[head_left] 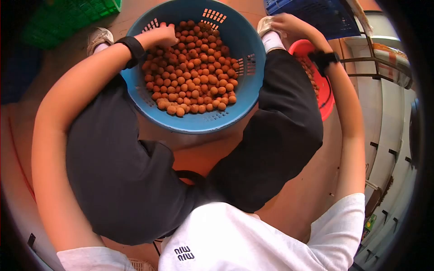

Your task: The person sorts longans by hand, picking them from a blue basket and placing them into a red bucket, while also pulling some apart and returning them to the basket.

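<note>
A large blue basket (pixel 190 124) with slotted sides stands between the person's legs and holds several round brown fruits (pixel 194 81). My left hand (pixel 165 35) is over the fruits at the basket's upper left, its fingers curled together; what they hold is hidden. Beyond the basket's right rim, my right hand (pixel 288 25) is beside the right shoe (pixel 264 27), with its fingers bent and pressed together. Anything between those fingers is too small to make out.
A red basin (pixel 326 86) with small brown pieces lies right of the right leg. Green (pixel 72 20) and blue crates (pixel 312 16) stand at the upper left and upper right. Metal bars are at the right.
</note>
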The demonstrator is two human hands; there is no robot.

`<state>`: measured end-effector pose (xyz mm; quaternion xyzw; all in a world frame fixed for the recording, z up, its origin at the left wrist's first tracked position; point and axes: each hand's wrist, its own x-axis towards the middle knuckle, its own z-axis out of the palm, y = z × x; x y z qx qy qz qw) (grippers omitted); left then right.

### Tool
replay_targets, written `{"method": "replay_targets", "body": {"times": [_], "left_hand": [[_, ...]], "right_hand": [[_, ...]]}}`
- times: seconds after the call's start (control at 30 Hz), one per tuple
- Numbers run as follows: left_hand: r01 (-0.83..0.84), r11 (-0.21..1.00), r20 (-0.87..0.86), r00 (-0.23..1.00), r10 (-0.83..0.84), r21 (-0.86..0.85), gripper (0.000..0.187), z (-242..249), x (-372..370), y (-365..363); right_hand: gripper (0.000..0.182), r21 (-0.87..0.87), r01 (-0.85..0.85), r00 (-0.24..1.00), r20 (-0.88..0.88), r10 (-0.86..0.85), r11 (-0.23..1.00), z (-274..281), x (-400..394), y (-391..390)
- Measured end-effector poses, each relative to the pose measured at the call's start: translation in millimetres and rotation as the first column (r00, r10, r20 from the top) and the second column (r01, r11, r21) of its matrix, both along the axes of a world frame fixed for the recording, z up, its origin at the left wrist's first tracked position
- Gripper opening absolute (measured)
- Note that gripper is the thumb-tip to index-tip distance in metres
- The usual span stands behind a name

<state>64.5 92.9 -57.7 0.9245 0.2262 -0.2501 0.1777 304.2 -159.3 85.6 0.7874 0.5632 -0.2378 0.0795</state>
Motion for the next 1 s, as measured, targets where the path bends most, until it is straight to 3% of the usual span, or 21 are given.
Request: {"method": "replay_targets", "body": {"times": [0.07, 0.1, 0.13, 0.2, 0.23, 0.3, 0.33, 0.37, 0.43, 0.5, 0.57, 0.63, 0.73, 0.77, 0.8, 0.83, 0.93, 1.0], "left_hand": [[0.018, 1.000, 0.062, 0.998, -0.019, 0.006, 0.063, -5, -2, -2], [0.028, 1.000, 0.094, 0.995, -0.029, 0.009, 0.064, -6, -2, -3], [0.030, 0.998, 0.056, 0.998, -0.032, 0.051, 0.067, -2, -2, -8], [0.050, 0.998, 0.076, 0.996, -0.053, 0.040, 0.066, -7, 1, -4], [0.075, 0.997, 0.104, 0.992, -0.076, 0.016, 0.066, -13, 2, 4], [-0.006, 0.985, 0.171, 0.985, 0.036, -0.172, 0.065, -2, 2, 7], [-0.041, 0.962, 0.184, 0.978, 0.093, -0.268, 0.064, -2, -1, 7], [0.017, 0.957, 0.217, 0.975, 0.048, -0.289, 0.062, -10, -1, 15], [-0.026, 0.963, 0.256, 0.962, 0.097, -0.268, 0.059, -18, -2, 14], [0.003, 0.909, 0.206, 0.974, 0.091, -0.417, 0.060, -19, 1, 20], [-0.024, 0.863, 0.150, 0.982, 0.115, -0.505, 0.061, -11, 2, 13], [-0.105, 0.842, 0.088, 0.980, 0.177, -0.529, 0.062, 3, -5, 1], [0.161, 0.849, 0.253, 0.967, -0.034, -0.503, 0.066, -22, -8, -8], [0.249, 0.839, 0.306, 0.946, -0.105, -0.483, 0.067, -29, -5, -8], [0.155, 0.819, 0.121, 0.987, -0.105, -0.552, 0.067, -16, -5, -11], [0.114, 0.807, 0.045, 0.993, -0.108, -0.580, 0.067, -15, -6, -13], [0.032, 0.776, -0.122, 0.983, -0.139, -0.630, 0.065, -7, -7, -20], [0.028, 0.765, -0.157, 0.973, -0.168, -0.643, 0.062, 3, -11, -22]], "right_hand": [[0.036, 0.078, -0.045, 0.956, -0.285, 0.065, 0.996, -34, 6, 48], [0.040, -0.026, 0.099, 0.954, -0.281, -0.102, 0.995, -26, -29, 64], [0.044, -0.125, 0.238, 0.930, -0.256, -0.263, 0.963, -18, -62, 81], [0.047, -0.119, 0.135, 0.975, -0.160, -0.153, 0.984, -54, -68, 107], [0.047, -0.006, 0.035, 0.994, -0.099, -0.035, 0.999, -79, -65, 116], [0.047, 0.194, -0.181, 0.983, 0.045, 0.176, 0.964, -124, -72, 126], [0.050, 0.267, -0.158, 0.985, 0.103, 0.135, 0.951, -140, -83, 118], [0.052, 0.336, -0.138, 0.984, 0.156, 0.089, 0.932, -155, -94, 107], [0.060, 0.356, -0.052, 0.992, 0.128, 0.006, 0.933, -158, -108, 100], [0.065, 0.414, -0.006, 0.996, 0.088, -0.033, 0.910, -157, -109, 101], [0.065, 0.312, -0.009, 1.000, -0.019, 0.015, 0.950, -141, -111, 103], [0.065, 0.313, -0.048, 0.998, 0.042, 0.036, 0.948, -149, -114, 103], [0.064, 0.189, 0.056, 0.951, -0.309, 0.005, 0.980, -146, -117, 98], [0.062, 0.088, -0.088, 0.974, -0.203, 0.104, 0.992, -151, -119, 102], [0.060, 0.174, -0.142, 0.987, -0.048, 0.153, 0.974, -154, -129, 96], [0.059, 0.250, -0.207, 0.977, 0.110, 0.184, 0.946, -157, -138, 91], [0.057, 0.005, -0.208, 0.949, -0.240, 0.203, 0.978, -141, -143, 105], [0.057, -0.085, -0.149, 0.945, -0.305, 0.116, 0.985, -136, -148, 106]]}}
